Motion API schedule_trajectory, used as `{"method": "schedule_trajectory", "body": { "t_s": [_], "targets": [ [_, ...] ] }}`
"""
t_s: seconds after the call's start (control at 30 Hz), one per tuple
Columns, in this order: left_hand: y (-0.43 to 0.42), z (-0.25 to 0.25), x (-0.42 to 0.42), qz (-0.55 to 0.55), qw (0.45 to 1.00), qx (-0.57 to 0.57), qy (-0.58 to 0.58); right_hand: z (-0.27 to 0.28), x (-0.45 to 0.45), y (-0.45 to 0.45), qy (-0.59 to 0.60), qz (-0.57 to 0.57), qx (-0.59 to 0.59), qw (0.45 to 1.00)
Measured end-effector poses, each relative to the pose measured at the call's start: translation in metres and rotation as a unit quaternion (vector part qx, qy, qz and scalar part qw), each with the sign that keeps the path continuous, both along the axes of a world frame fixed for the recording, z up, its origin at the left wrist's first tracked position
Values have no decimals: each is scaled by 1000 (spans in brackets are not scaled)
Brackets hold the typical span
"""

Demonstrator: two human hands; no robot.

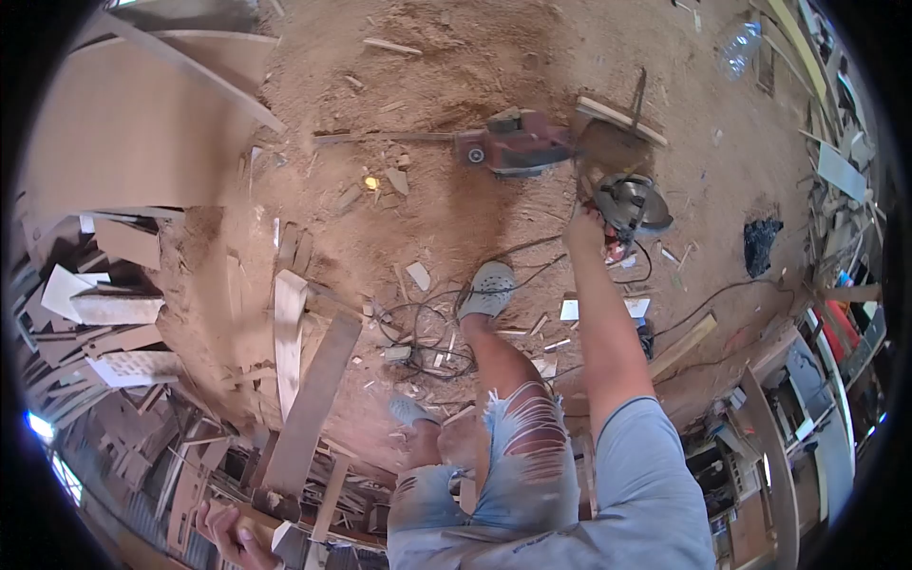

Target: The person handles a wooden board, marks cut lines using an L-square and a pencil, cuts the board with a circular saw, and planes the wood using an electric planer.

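Brown dirt floor runs between heaps of offcuts. My right hand grips a circular saw near a red power tool, partly hiding it; my left hand, wrist cut off, is by a board, its hold unclear.

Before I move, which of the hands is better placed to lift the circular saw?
Right, most likely: the right hand is on the circular saw, its arm stretched out to it. The left hand is well away, at a piece of wood.

power tool on the ground, left of the saw
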State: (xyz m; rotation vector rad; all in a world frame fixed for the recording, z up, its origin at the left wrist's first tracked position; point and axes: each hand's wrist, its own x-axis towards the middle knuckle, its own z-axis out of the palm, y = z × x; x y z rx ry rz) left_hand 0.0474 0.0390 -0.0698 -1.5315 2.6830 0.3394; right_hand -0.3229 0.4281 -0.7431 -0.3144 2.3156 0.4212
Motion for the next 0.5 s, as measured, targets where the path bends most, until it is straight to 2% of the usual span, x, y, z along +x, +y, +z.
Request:
{"method": "schedule_trajectory", "body": {
  "t_s": [0.03, 0.1, 0.13, 0.2, 0.23, 0.27, 0.33, 0.4, 0.5],
  "targets": [
    [-6, 1, 3, -37, 999, -2, -7, 27, -12, -29, 58, 12, -100, 993],
    [-14, 3, 9, -109, 994, -10, -19, 75, -33, -83, 170, 35, -301, 938],
    [1, 0, 0, 18, 1000, 3, 19, 75, -39, -97, 170, 91, -322, 927],
    [-15, 1, 13, -120, 993, -17, -10, 66, -64, -124, 177, 200, -363, 893],
    [-22, 2, 19, -187, 982, -29, -24, 62, -69, -134, 138, 204, -318, 915],
    [-15, 7, 3, -75, 997, 15, 1, 42, -71, -140, 102, 208, -274, 934],
    [-17, 7, 22, -51, 999, 11, 7, 46, -72, -173, 23, 191, -220, 957],
    [-15, 6, 29, -5, 1000, -3, -4, 90, -60, -197, -65, 148, -194, 968],
    [-18, 4, 23, -24, 999, -16, 36, 163, -20, -225, -130, 30, -272, 953]
  ]
}}
